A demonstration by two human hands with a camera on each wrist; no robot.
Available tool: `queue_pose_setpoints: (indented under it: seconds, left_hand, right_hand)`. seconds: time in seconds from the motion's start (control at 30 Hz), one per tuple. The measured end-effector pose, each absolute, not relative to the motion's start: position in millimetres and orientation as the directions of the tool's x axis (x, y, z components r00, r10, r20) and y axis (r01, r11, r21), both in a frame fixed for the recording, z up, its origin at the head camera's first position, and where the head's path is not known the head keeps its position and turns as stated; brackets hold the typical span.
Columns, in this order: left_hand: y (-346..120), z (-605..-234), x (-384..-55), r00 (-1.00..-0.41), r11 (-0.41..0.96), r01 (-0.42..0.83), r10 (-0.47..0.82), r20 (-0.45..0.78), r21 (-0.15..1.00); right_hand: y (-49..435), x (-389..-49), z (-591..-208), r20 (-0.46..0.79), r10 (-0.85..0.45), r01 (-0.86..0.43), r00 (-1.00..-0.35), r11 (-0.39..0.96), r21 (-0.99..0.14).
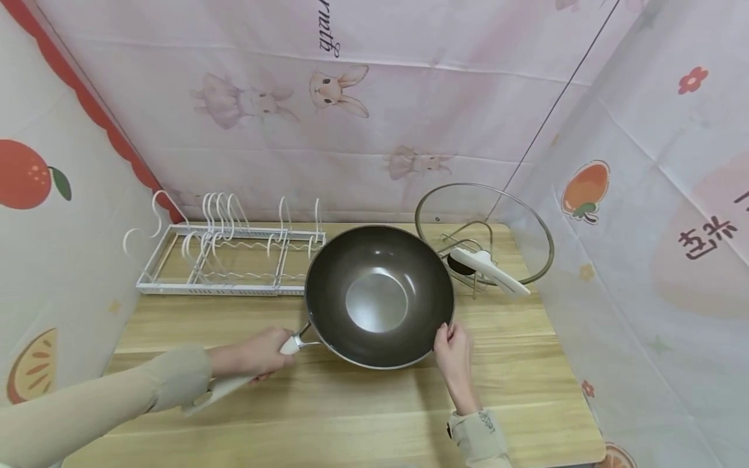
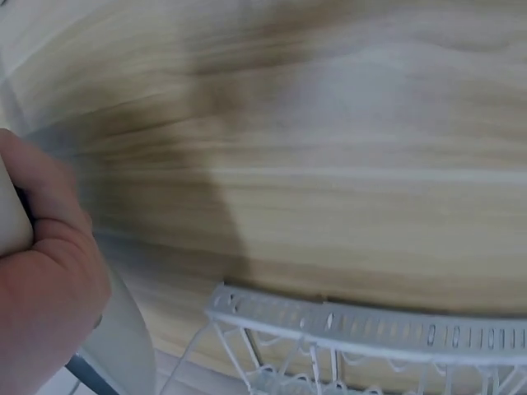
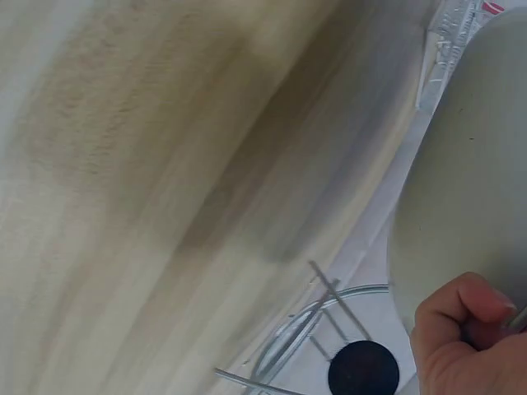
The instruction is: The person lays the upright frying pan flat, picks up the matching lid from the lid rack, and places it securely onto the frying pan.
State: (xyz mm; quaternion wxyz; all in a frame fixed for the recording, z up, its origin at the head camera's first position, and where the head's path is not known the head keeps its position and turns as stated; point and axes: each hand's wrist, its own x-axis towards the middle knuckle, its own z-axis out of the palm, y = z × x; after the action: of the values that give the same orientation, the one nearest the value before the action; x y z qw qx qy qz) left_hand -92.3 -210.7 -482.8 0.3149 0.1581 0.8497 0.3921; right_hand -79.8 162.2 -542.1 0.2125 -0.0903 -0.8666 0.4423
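A dark-coated wok (image 1: 380, 299) with a pale outside is held above the table, its inside facing up toward the head camera. My left hand (image 1: 257, 354) grips its white handle (image 1: 290, 344); the left wrist view shows the curled fingers (image 2: 49, 189) round it. At the wok's lower right edge, my right hand (image 1: 455, 354) pinches the rim between thumb and fingers. In the right wrist view the wok's light outer side (image 3: 469, 164) rises beside that hand (image 3: 469, 346).
A white wire dish rack (image 1: 222, 289) stands at the back left of the wooden table (image 1: 351, 416). Behind the wok at right, a glass lid (image 1: 547, 240) with a white handle (image 1: 491, 268) leans on a metal wire stand (image 1: 475, 286). Printed cloth walls enclose the table.
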Motion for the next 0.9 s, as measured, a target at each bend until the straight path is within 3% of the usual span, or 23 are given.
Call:
queue_pose_setpoints:
  seconds: [0.9]
  left_hand:
    - [-211.0,-543.5,-133.4,-0.716,0.632,0.093,0.58,-0.39,0.769]
  right_hand:
    - [162.2,-101.8,-589.2,0.233,0.42,0.067,-0.877,0.587,-0.807]
